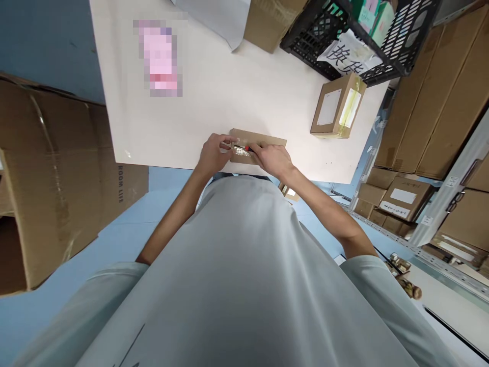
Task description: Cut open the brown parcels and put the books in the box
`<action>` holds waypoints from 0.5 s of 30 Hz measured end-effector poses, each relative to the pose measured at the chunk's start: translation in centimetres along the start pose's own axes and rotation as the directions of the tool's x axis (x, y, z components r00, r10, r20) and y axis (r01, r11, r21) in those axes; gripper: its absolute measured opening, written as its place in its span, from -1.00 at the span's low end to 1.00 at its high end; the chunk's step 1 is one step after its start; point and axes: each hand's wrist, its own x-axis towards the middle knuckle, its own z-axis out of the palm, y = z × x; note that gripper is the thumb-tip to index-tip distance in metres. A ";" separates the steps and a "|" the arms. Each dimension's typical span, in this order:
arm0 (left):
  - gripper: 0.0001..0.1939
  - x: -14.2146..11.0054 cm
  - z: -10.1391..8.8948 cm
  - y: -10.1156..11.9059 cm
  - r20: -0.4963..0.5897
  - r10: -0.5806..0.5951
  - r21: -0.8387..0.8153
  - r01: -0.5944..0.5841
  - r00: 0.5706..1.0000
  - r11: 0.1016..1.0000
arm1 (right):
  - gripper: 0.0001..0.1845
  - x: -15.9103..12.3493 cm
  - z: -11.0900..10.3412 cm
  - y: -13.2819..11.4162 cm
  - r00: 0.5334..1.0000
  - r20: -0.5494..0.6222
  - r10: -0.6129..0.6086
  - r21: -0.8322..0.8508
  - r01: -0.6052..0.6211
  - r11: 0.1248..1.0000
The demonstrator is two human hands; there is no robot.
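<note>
A small brown cardboard box (274, 141) lies at the front edge of the white table, with shiny clear tape (241, 151) across its left part. My left hand (214, 154) is closed at the box's left end, its thumb and fingers bent in against it. Over the box's right part, my right hand (274, 160) grips a slim red-and-black tool (247, 148). The thin tip of this tool points left over the tape, close to my left fingertips. Most of its handle is hidden inside my right hand.
On the white table (214, 97) stand a taped, labelled carton (330, 108), a black plastic crate (305, 48) and another brown carton (269, 23). A pixelated pink item (158, 56) lies back left. A large open carton (69, 178) stands left; shelves with cartons (431, 102) rise right.
</note>
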 end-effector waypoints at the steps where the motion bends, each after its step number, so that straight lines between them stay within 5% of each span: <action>1: -0.59 0.1 0.0 -0.1 -0.002 0.002 -0.001 -0.002 1.000 1.000 | -0.42 0.1 0.1 0.0 1.000 0.000 -0.004 -0.002 0.004 1.000; 15: -0.64 0.0 0.1 0.1 -0.026 -0.018 0.023 0.018 1.000 1.000 | -0.40 0.0 -1.3 -0.4 0.997 0.075 0.007 -0.094 0.000 0.996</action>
